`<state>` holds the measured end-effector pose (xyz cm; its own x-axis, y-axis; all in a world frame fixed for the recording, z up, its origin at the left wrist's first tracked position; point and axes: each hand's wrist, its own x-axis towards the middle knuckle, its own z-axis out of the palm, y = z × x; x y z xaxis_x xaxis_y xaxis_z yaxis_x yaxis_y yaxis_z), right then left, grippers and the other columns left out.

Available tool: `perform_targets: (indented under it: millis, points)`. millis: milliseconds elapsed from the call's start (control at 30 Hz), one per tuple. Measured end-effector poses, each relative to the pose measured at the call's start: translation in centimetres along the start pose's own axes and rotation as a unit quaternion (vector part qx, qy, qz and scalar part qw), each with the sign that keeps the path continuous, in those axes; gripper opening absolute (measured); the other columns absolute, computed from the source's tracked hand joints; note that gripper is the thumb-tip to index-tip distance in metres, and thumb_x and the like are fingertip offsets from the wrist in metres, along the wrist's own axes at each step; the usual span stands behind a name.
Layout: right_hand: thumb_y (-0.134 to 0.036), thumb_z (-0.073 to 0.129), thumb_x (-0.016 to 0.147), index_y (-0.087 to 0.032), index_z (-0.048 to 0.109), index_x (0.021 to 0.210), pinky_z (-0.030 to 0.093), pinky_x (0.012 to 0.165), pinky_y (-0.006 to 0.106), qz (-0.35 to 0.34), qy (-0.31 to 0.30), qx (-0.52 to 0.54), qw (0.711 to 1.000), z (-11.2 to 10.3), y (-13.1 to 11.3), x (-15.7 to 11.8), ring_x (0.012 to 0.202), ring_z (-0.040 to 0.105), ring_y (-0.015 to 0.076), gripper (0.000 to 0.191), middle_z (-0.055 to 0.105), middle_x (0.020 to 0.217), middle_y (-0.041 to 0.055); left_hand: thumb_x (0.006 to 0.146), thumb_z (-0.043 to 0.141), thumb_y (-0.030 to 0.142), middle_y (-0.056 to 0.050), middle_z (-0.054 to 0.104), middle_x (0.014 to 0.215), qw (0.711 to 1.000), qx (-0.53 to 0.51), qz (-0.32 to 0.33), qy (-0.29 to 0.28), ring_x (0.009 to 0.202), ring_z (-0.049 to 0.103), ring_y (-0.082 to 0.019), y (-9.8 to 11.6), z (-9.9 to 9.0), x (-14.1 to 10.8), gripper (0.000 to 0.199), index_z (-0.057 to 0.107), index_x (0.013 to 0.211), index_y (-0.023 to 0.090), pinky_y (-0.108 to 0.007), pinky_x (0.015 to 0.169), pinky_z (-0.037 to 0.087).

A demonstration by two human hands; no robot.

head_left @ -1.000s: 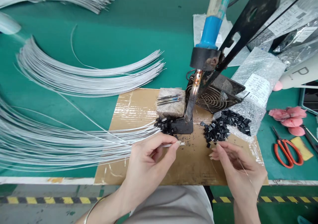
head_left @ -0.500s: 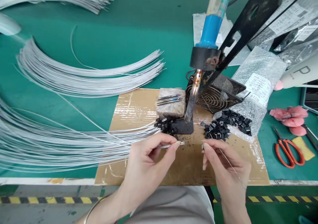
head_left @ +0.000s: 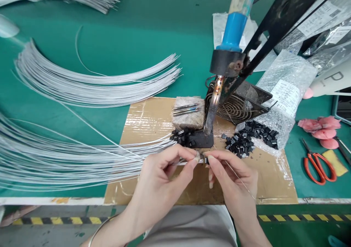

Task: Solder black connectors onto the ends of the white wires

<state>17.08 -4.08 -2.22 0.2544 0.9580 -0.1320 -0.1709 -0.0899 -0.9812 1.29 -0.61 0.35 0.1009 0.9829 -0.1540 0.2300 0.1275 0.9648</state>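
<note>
My left hand [head_left: 167, 177] is closed in a pinch near the end of a white wire [head_left: 182, 162]. Facing it, my right hand [head_left: 233, 181] pinches a small black connector [head_left: 206, 160], brought up against the wire end. A thin strand of solder wire [head_left: 241, 183] also runs through the right hand and trails toward the wrist. Whether the wire end sits inside the connector cannot be made out. Just above the hands, the slanted metal barrel of a soldering iron [head_left: 212, 111] points down on its stand. Black connectors on wire ends [head_left: 182, 136] lie beside the stand's base.
White wire bundles [head_left: 101, 82] lie on the green mat at left. Loose black connectors [head_left: 241, 143] are heaped right of the iron, by a bubble-wrap bag [head_left: 285, 82]. A small fan [head_left: 236, 104] stands behind the iron. Red-handled scissors [head_left: 319, 166] lie at far right.
My right hand has moved left with the connector, closing the gap to the wire end in my left hand. The left hand has stayed almost in place.
</note>
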Motion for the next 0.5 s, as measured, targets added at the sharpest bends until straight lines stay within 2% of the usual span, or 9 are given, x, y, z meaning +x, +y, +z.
perform_targets:
  millis: [267,500]
  points:
    - [-0.023,0.078,0.095,-0.029,0.088,0.093,0.051,0.042,0.014,0.003,-0.013,-0.012,1.0,0.25,-0.22,-0.09,0.048,0.059,0.0072,0.012,0.073,0.07,-0.0021,0.09,0.072,0.014,0.001,0.083,0.085,0.997,-0.074,-0.013,-0.03,0.077,0.076,-0.012,-0.11,-0.18,-0.22,0.017,0.078,0.078,0.023,-0.016,0.07,0.057]
    - [-0.025,0.079,0.095,-0.027,0.088,0.091,0.053,0.041,0.015,0.013,-0.012,-0.004,1.0,0.28,-0.13,0.07,0.047,0.06,0.0074,0.01,0.074,0.072,-0.0006,0.088,0.074,0.013,0.0,0.083,0.084,0.996,-0.08,-0.013,-0.024,0.075,0.076,-0.012,0.04,-0.16,-0.05,0.017,0.078,0.075,0.022,-0.017,0.069,0.058]
